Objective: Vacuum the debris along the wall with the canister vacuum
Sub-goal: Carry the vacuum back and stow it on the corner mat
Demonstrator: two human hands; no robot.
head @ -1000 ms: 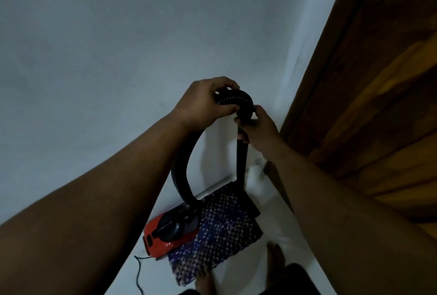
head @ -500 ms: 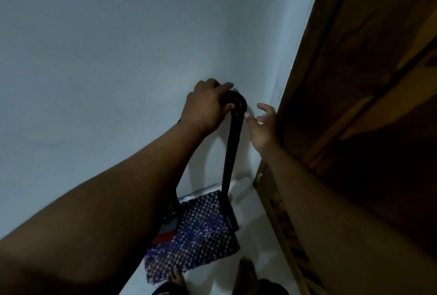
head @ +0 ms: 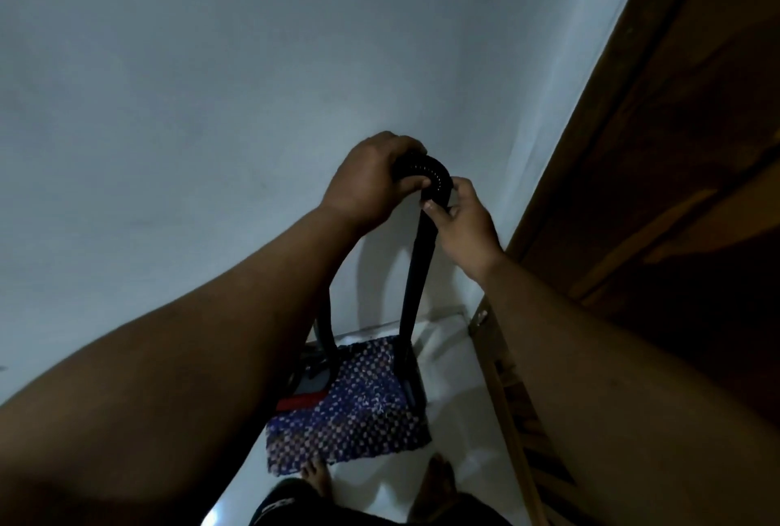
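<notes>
The black ribbed hose (head: 434, 177) arches at chest height in front of the white wall (head: 211, 103). My left hand (head: 369, 183) grips the hose at the top of its bend. My right hand (head: 462, 221) pinches the upper end of the black wand (head: 415, 285) just below the bend. The wand runs straight down to a dark floor nozzle (head: 413, 390) resting on the mat. The red canister (head: 301, 401) is mostly hidden behind my left forearm. No debris shows in this dim view.
A blue and white patterned mat (head: 358, 420) lies on the pale floor (head: 460, 432) by the wall's base. A dark wooden door (head: 675, 188) and its frame close off the right side. My bare feet (head: 439, 479) stand just behind the mat.
My right hand, which had let go and hovered open half a second ago, has taken hold of the wand top again. The view has shifted slightly; the left hand keeps its grip.
</notes>
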